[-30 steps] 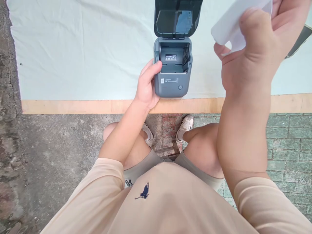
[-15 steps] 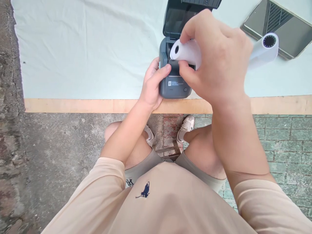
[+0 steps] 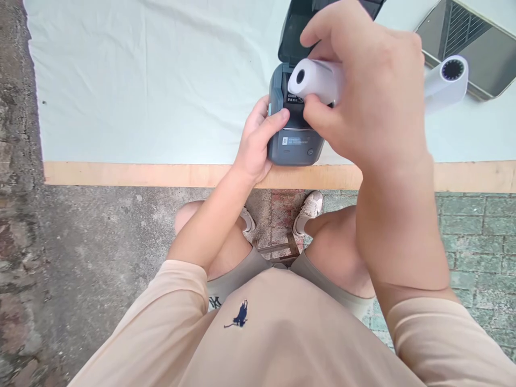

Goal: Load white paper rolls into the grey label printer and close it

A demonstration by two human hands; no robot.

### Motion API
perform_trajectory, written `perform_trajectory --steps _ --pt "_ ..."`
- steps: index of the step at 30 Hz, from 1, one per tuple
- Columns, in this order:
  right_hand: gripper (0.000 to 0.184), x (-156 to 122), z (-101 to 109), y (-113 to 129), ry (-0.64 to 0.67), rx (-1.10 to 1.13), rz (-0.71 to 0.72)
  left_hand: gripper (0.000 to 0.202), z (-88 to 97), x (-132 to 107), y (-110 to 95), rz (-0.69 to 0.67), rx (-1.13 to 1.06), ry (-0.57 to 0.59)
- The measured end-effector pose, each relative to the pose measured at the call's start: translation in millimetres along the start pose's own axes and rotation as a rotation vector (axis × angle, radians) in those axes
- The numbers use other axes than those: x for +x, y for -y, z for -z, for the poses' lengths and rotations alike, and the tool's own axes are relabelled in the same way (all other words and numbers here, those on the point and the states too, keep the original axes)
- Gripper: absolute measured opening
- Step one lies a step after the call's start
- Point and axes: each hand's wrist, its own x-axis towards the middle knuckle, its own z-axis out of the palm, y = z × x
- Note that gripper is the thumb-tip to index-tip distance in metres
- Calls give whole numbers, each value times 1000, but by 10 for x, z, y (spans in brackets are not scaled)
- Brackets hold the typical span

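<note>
A small grey label printer (image 3: 296, 144) stands near the front edge of the table with its dark lid (image 3: 296, 27) flipped up and back. My left hand (image 3: 256, 141) grips the printer's left side, thumb resting on the rim of its open bay. My right hand (image 3: 363, 91) is closed around a white paper roll (image 3: 312, 79), holding it just above the open bay with the roll's hollow end facing left. Much of the bay is hidden behind my right hand.
A second white paper roll (image 3: 447, 80) lies on the table to the right. Behind it sits a dark flat device (image 3: 479, 59). A pale cloth (image 3: 141, 80) covers the table, whose wooden edge (image 3: 141, 174) runs along the front. My knees and shoes show below.
My right hand has come down from the upper right with the paper roll to just over the printer's open bay. The view shifted slightly left; my left hand stays on the printer.
</note>
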Motion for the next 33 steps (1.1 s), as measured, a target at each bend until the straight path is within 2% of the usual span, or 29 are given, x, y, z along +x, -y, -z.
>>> perform_trajectory --steps 2,4,12,17,19,24,30,33 --pt "44 -7 7 -69 -41 117 102 10 6 6 2 -5 -8 -7" --pt "40 -9 1 -122 -101 269 145 12 12 15 8 -8 -14 -11" --pt "25 -8 -31 -83 -203 1000 -57 23 58 41 27 -6 -1 -31" --pt "4 41 -19 -64 -88 1428 -137 29 74 54 18 29 44 -75" --pt "6 55 -29 -80 -71 1459 -168 28 72 56 15 28 36 -79" --pt "12 52 -76 -84 -102 1394 -124 22 41 42 7 10 9 -79" --pt "7 47 -107 -79 -136 1355 -138 14 -3 13 -2 22 26 -73" --pt "9 45 -109 -100 -107 1344 -174 14 -18 18 -9 6 34 -115"
